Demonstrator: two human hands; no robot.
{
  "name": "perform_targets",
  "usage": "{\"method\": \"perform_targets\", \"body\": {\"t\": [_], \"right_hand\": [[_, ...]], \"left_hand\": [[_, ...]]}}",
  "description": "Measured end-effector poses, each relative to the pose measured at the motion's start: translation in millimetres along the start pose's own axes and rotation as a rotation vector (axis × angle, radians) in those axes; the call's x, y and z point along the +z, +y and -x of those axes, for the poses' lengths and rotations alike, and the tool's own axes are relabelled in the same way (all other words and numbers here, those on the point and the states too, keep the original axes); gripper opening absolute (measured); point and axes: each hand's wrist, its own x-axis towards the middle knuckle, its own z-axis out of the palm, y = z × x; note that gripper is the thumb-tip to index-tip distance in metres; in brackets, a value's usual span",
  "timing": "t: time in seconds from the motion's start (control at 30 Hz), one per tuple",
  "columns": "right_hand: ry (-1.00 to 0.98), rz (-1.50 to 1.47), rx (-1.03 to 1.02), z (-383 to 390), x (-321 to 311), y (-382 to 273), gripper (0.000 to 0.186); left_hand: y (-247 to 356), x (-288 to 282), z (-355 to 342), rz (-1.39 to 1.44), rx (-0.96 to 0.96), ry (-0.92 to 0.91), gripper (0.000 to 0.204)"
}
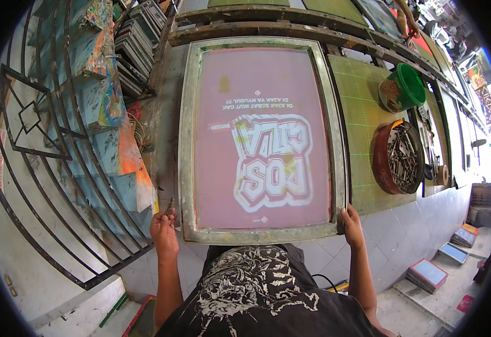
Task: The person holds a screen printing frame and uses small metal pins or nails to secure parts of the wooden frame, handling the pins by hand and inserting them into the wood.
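Observation:
A large screen printing frame (261,233) with a pale pink mesh lies in front of me. Its mesh carries upside-down white lettering. My right hand (353,226) is closed on the frame's right edge near its lower corner, thumb on top. Beside the lower left corner, my left hand (164,235) pinches a small, thin, brownish metal piece (169,208). What kind of piece it is cannot be made out. A gap shows between this hand and the frame.
Right of the frame, a round tin (386,160) full of small metal pieces and a green bucket (411,87) stand on a greenish board (357,112). Black metal bars (80,168) curve along the left. Stacked frames (138,45) lean at upper left. Another person's arm (407,17) shows far right.

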Motion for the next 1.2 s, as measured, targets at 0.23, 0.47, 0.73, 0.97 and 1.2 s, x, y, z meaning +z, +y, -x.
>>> {"method": "perform_targets", "body": {"t": [0.23,0.47,0.73,0.97,1.2], "right_hand": [[0.288,0.351,-0.401,30.0,22.0,-48.8,0.042],[-0.107,0.500,-0.621,53.2,125.4,-87.3,0.035],[-0.350,0.270,-0.389,80.6,170.3,-50.2,0.021],[-0.427,-0.061,-0.115,83.6,167.9,-30.1,0.011],[-0.437,-0.248,-0.098,81.1,169.8,-33.5,0.014]], "left_hand": [[20.6,41.8,21.6,-0.216,0.085,-0.141,0.015],[3.2,120.3,41.5,-0.556,0.088,-0.614,0.015],[27.8,128.6,86.7,-0.822,-0.014,-0.832,0.014],[27.0,123.5,101.1,-0.816,-0.011,-0.892,0.016],[19.6,127.2,100.8,-0.795,-0.063,-0.879,0.015]]}}
